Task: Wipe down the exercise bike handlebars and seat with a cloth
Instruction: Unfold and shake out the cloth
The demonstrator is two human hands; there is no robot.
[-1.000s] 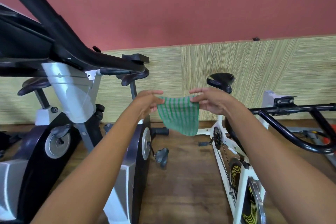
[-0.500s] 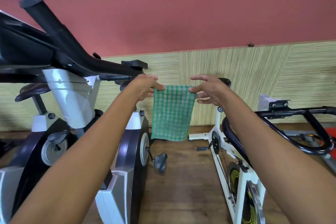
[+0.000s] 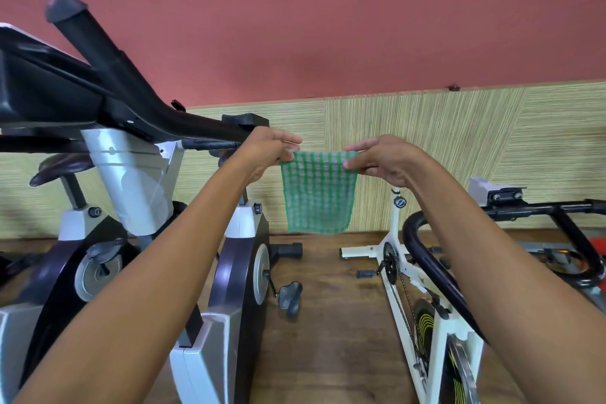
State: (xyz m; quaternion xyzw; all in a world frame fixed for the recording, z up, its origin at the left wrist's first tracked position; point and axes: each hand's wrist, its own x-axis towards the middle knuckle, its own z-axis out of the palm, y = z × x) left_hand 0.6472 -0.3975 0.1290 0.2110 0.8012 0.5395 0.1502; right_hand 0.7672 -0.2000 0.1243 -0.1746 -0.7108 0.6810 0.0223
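Note:
A green checked cloth [image 3: 318,193] hangs flat in the air in front of me, held out by its two top corners. My left hand [image 3: 267,151] pinches the left corner and my right hand [image 3: 382,159] pinches the right corner. Black handlebars [image 3: 108,75] of a grey and black exercise bike [image 3: 236,272] rise at the left, just beside my left hand. A dark seat [image 3: 60,166] shows behind the silver post at the far left. The seat of the white bike [image 3: 398,259] is hidden behind my right hand.
The white bike's black handlebar loop [image 3: 577,239] reaches out at the right. A pedal [image 3: 290,297] sticks out over the wooden floor [image 3: 331,321] between the two bikes. A striped wall panel [image 3: 426,147] and red wall close the back.
The cloth has gone from slack and bunched to hanging flat and stretched between my hands. My hands rose and moved a little apart. The view tilted upward.

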